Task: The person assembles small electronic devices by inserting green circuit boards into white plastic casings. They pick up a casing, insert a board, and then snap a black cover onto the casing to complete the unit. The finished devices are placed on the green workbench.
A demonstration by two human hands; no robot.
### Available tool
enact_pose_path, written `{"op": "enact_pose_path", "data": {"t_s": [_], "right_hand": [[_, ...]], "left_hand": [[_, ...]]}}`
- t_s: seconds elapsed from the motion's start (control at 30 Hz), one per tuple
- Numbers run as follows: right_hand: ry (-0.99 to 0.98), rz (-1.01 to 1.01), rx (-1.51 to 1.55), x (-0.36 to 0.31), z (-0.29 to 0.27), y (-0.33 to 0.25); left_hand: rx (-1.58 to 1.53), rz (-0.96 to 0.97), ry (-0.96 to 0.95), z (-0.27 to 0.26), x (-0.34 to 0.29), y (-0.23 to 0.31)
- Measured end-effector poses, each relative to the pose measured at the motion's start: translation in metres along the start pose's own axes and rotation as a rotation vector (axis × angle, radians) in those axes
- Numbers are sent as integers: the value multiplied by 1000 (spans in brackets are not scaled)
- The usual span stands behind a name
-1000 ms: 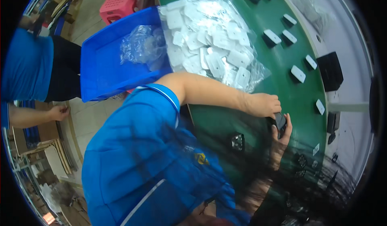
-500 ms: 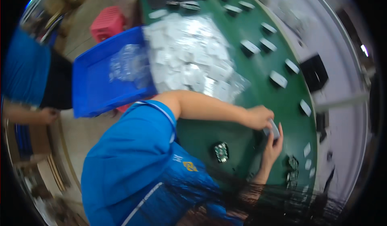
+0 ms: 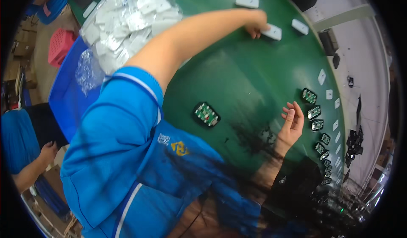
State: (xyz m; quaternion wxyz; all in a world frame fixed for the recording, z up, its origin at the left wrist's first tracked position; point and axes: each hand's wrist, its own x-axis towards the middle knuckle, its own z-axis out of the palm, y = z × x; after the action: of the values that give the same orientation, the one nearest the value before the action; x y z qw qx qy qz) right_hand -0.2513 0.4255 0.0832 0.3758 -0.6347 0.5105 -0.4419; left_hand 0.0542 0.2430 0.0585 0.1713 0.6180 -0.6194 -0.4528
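Observation:
My left hand (image 3: 256, 23) reaches far across the green table with its fingers closed on the near end of a small white-topped case (image 3: 272, 32). Another white-topped case (image 3: 247, 1) stands just beyond that hand. My right hand (image 3: 291, 123) hangs over the table, empty, its fingers loosely bent and apart. Right beside it, several black half-shells with green circuit boards (image 3: 314, 112) lie in a line. One more black shell with a circuit board (image 3: 206, 113) lies alone in front of me.
Clear bags of white covers (image 3: 131, 21) are heaped at the far left, beside a blue tray (image 3: 63, 89) with crumpled plastic. White covers (image 3: 329, 94) line the right table edge. Dark hair blurs the lower area. Another person's hand (image 3: 49, 152) shows at left, near a pink stool (image 3: 62, 47).
Both hands were together at a small pale case. My left hand has moved away to the far side with a case; my right hand has let go and opened. The view has turned.

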Motion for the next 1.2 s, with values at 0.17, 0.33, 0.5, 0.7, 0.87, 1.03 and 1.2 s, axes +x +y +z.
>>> {"op": "enact_pose_path", "data": {"t_s": [0.17, 0.33, 0.5, 0.7, 0.87, 1.03, 1.2], "right_hand": [[-122, 64, -36, -43, 10, -15], [-196, -38, -15, -56, 23, -29], [-407, -303, -253, -70, 46, -47], [-380, -366, -351, -78, 54, -41], [-415, -282, -336, -77, 56, -42], [-426, -338, -296, -67, 65, -41], [-223, -189, -344, -52, 47, -46]], "left_hand": [[98, -250, 162, -1, 15, 11], [209, -176, 206, -7, 8, 11], [500, -23, 410, -21, -36, 26], [258, 339, 451, -85, -192, 3], [581, 108, 679, -63, -332, -82], [764, 184, 532, -8, -337, -129], [894, 260, 557, -4, -322, -144]]}}
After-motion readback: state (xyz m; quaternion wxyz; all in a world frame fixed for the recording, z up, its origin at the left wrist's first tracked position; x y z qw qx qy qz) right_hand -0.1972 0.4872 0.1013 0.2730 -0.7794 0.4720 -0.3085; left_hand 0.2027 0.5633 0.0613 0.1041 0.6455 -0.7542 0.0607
